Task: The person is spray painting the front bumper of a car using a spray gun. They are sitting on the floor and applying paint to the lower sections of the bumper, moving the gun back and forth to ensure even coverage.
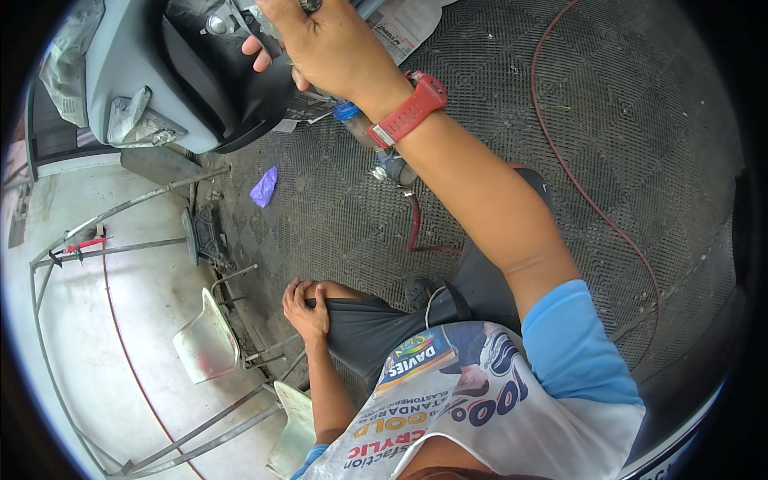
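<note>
At the top, my right hand [316, 40] is wrapped round a metal spray gun [238, 20], whose upper part runs out of view. A red watch [416, 108] is on that wrist. Below the hand hang a blue-topped clear cup [358, 122] and a metal fitting [394, 170], with a dark red hose [414, 224] leading away; how they join the gun is hidden. Left of the gun stands a grey vehicle body part [132, 60] with a black inner section and newspaper masking [142, 122]. My left hand [308, 312] rests on my left knee, fingers spread, holding nothing.
Perforated dark matting [480, 80] covers the floor. Across it at right curves a long red hose [572, 172]. A purple crumpled piece [264, 187] lies near the body part. Along the left stand a metal frame [120, 212] and pale seat shells [206, 340].
</note>
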`<state>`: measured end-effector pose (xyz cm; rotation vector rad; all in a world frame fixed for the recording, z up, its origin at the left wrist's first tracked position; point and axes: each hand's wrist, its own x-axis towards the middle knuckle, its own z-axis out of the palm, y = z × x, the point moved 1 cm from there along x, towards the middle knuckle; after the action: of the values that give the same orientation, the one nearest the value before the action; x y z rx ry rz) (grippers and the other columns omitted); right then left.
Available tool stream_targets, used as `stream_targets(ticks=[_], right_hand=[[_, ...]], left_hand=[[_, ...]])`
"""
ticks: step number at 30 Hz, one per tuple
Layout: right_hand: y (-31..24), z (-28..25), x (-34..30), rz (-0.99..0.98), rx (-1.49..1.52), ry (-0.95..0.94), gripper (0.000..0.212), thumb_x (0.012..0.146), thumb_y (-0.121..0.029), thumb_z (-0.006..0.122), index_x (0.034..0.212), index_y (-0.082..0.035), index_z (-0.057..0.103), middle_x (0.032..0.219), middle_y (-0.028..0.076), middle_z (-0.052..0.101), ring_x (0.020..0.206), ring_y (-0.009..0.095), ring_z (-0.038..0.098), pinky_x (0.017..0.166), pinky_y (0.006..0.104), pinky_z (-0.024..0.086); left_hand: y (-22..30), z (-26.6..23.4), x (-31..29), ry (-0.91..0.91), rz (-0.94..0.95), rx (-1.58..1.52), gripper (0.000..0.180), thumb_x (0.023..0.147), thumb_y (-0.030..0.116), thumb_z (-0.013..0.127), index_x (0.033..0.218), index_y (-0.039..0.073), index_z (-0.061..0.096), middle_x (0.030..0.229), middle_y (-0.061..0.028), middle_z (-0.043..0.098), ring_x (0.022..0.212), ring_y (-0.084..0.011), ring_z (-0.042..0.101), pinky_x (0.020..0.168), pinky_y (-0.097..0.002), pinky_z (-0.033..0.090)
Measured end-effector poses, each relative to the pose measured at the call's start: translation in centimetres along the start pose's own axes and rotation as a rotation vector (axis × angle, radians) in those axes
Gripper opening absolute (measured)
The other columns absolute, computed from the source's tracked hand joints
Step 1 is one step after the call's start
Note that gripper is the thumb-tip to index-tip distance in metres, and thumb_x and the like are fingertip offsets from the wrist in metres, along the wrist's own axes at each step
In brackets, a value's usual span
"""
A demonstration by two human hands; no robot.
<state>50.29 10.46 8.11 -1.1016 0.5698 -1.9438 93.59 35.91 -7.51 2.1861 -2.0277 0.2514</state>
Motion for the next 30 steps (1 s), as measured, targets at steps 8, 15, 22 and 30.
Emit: stream_targets(ticks=[8, 15, 22, 30], right_hand=[[2.8, -0.2, -3.7, 0.254, -0.044, -0.069, 0.06, 0.115, -0.056, 0.052, 0.131, -0.004, 0.077, 0.085, 0.006, 0.077, 0.07, 0.011, 0.074, 0.064, 0.0289, 0.058], [8.5, 0.7, -7.2, 0.239, -0.116, -0.067, 0.058, 0.115, -0.051, 0.055, 0.14, -0.001, 0.073, 0.079, 0.009, 0.077, 0.072, 0.017, 0.078, 0.071, 0.0331, 0.061], [10.7, 1.3, -7.2, 0.036, -0.263, -0.082, 0.054, 0.113, -0.045, 0.062, 0.146, -0.003, 0.07, 0.073, 0.015, 0.075, 0.058, 0.018, 0.07, 0.061, 0.035, 0.056], [10.3, 1.0, -8.0, 0.047, -0.334, -0.23, 0.051, 0.114, -0.043, 0.062, 0.147, -0.005, 0.071, 0.067, 0.012, 0.072, 0.047, 0.015, 0.06, 0.054, 0.0347, 0.05]], left_hand=[[-0.4, 0.2, 0.1, 0.005, -0.001, -0.02, 0.029, 0.096, 0.033, 0.081, 0.116, 0.011, 0.082, 0.14, -0.0152, 0.072, 0.135, -0.0398, 0.062, 0.117, -0.0519, 0.047], [-0.4, 0.3, 0.2, -0.003, -0.009, -0.014, 0.029, 0.096, 0.033, 0.082, 0.116, 0.011, 0.082, 0.141, -0.0148, 0.072, 0.136, -0.0385, 0.062, 0.118, -0.0512, 0.047], [-1.0, 0.2, -0.3, 0.005, -0.001, -0.004, 0.031, 0.096, 0.035, 0.083, 0.117, 0.012, 0.081, 0.141, -0.0148, 0.072, 0.135, -0.0384, 0.062, 0.117, -0.0507, 0.048], [-1.4, 0.4, -0.3, -0.003, -0.004, 0.005, 0.03, 0.097, 0.036, 0.083, 0.117, 0.013, 0.081, 0.142, -0.0149, 0.071, 0.135, -0.0385, 0.062, 0.116, -0.051, 0.048]])
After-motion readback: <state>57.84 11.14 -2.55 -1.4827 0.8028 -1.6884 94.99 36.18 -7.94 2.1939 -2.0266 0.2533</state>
